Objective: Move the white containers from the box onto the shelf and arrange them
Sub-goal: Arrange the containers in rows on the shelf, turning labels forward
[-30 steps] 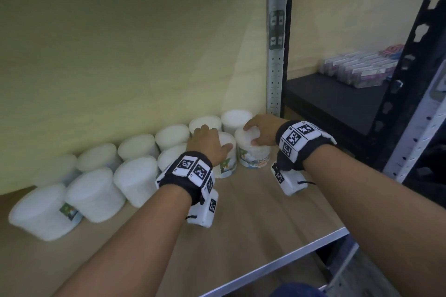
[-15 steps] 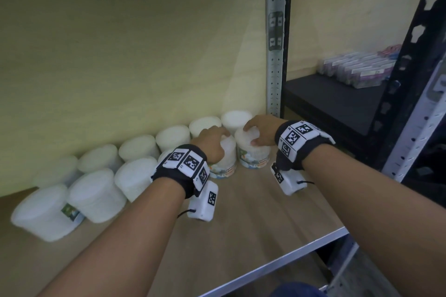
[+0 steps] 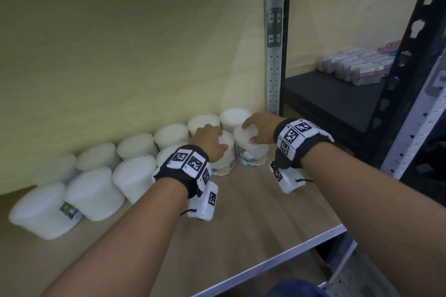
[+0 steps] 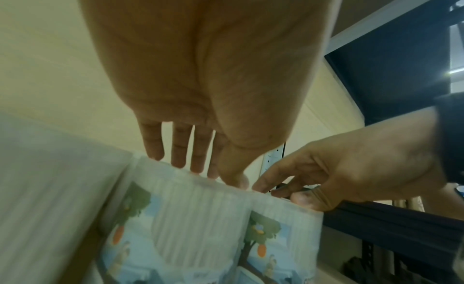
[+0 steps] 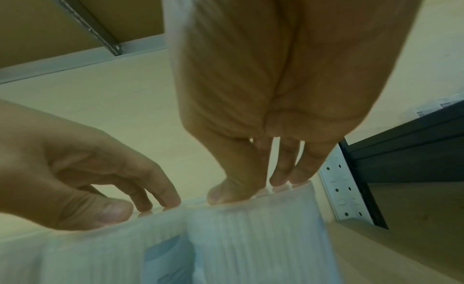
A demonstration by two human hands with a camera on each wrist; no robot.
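Gripping, seemingly, two containers [image 3: 252,149]: both hands [image 3: 261,128].

Both forearms are bare, with no sleeves in view. Each wrist carries a black fabric band [image 3: 183,171] faced with white square tiles printed with black pixel-pattern markers; the left band shows two tiles on top and another on its side, and the right band [image 3: 298,140] shows three or so across its top and side. Below each band hangs a small white rounded box: the left box [image 3: 204,201], near frame centre, bears one black marker, and a thin black cable loops from its lower end. The right box [image 3: 287,179] also carries a marker, with a short black cable at its right edge. A bit of blue cloth [image 3: 296,288] shows at the bottom edge.
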